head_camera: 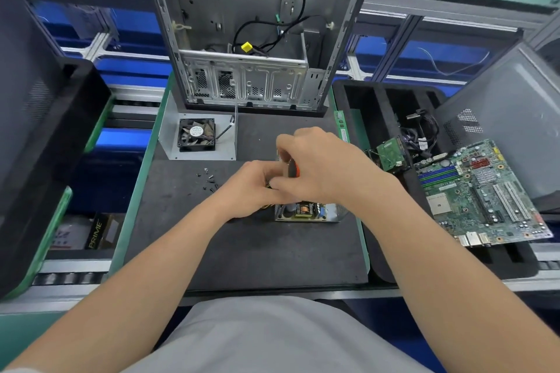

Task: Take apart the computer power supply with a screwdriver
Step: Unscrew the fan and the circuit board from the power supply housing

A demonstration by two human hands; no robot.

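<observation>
Head view: two bare hands are seen meeting over one power supply (pixel 306 212), which lies near the middle of the dark, matte tabletop (pixel 242 251). Its metal shell is open toward the camera, and a copper-wound coil and a dark capacitor are exposed inside.

One screwdriver (pixel 292 169), with an orange and black handle, is gripped in the curled fingers of the right hand (pixel 318 166). The left hand (pixel 251 188) is curled against the top of the supply, touching the right hand. What it pinches cannot be told.

A loose cluster of small dark screws (pixel 209 180) is scattered just left of the hands, too small for an exact count. One black square fan (pixel 197 134) is seen on a flat grey metal plate. Its round label cannot be read.

One bare steel case (pixel 248 39) is stood upright behind, with black cables and one yellow connector inside. One green motherboard (pixel 481 194) is laid at the right, partly on a black foam tray (pixel 363 100). Below the tabletop at the left, "PRIME" is printed on a black box (pixel 97 230).
</observation>
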